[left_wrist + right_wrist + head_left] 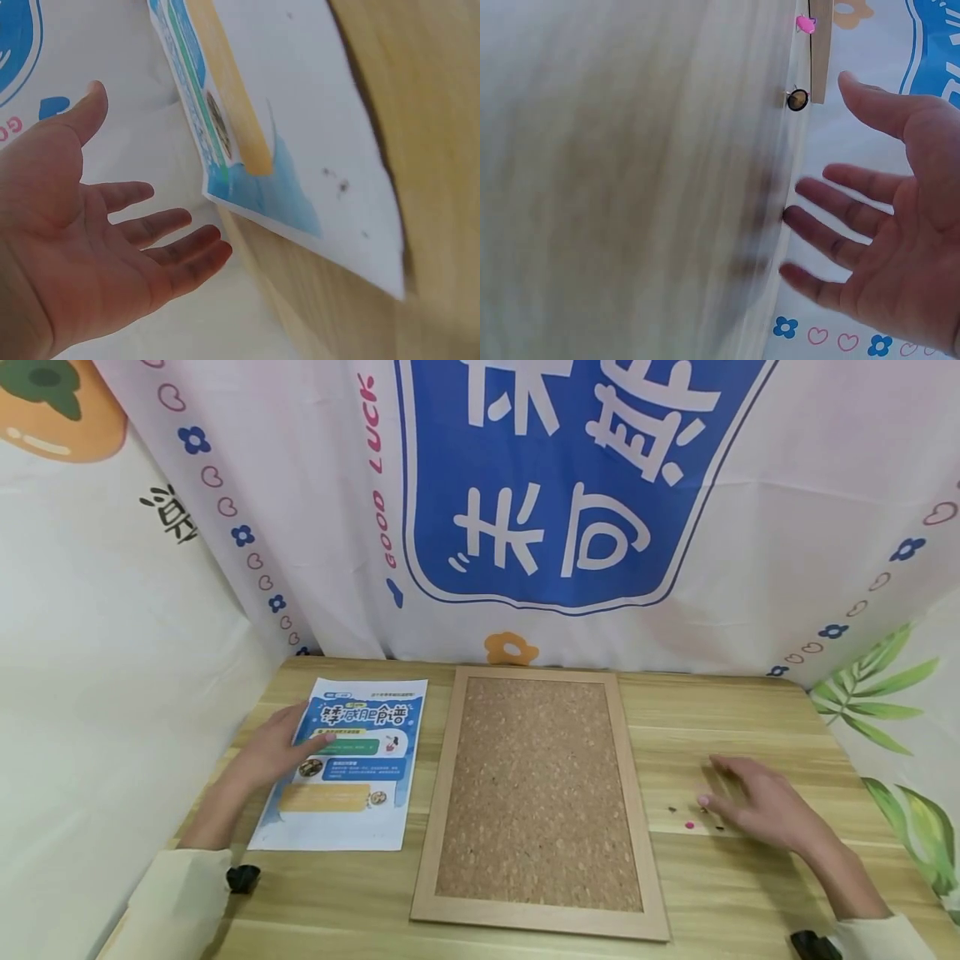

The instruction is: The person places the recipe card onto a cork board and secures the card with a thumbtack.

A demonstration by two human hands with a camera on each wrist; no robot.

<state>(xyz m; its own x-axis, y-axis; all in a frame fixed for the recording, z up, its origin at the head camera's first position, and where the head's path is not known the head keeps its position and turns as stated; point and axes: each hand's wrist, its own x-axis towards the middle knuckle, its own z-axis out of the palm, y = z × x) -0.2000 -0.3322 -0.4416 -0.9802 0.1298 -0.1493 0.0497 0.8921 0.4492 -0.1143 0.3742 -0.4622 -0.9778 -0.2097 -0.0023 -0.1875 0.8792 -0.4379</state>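
Observation:
My left hand (272,752) is at the left edge of a printed paper sheet (341,831) with blue, green and orange blocks, its thumb over the print. Seen in the left wrist view, the fingers of that hand (105,232) are spread and hold nothing; the sheet (315,120) lies beside them. Over the right part of the table, my right hand (768,806) is loosely spread and holds nothing. Close to its thumb lie a pink push pin (689,825) and a few small dark pins (672,809). A dark-rimmed pin (798,100) appears beyond the fingertips in the right wrist view.
A cork board (540,793) in a pale wooden frame lies flat between the hands, to the right of the sheet. The wooden table (330,910) meets a printed cloth (330,527) at its back edge. Pale cloth also hangs at both sides.

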